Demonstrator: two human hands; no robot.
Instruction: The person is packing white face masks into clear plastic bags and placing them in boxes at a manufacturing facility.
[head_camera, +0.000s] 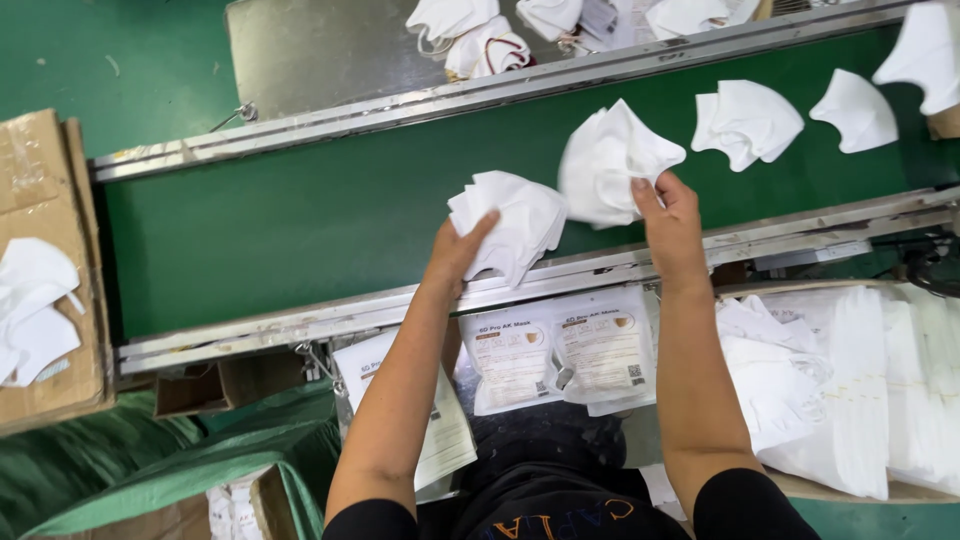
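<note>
Person leaning over a green conveyor belt (300, 220), both forearms reaching across its near metal rail (300, 325). Left hand (455, 255) is gripping a folded white mask stack (510, 222), thumb curled up over its near face, the stack overhanging the rail's inner edge, apparently so it lifts clean. Right hand (672, 222) is pinching the lower corner of a second white mask bundle (610, 165), fingers closed on the fabric, bundle lying flat mid-belt. Further masks (748, 122) are sitting apart along the belt to the right; the belt's left stretch is giving room to slide things. Printed pouches (560, 360) are lying just under the rail between the arms, within easy reach. A cardboard box (45, 200) is standing at the far left.
</note>
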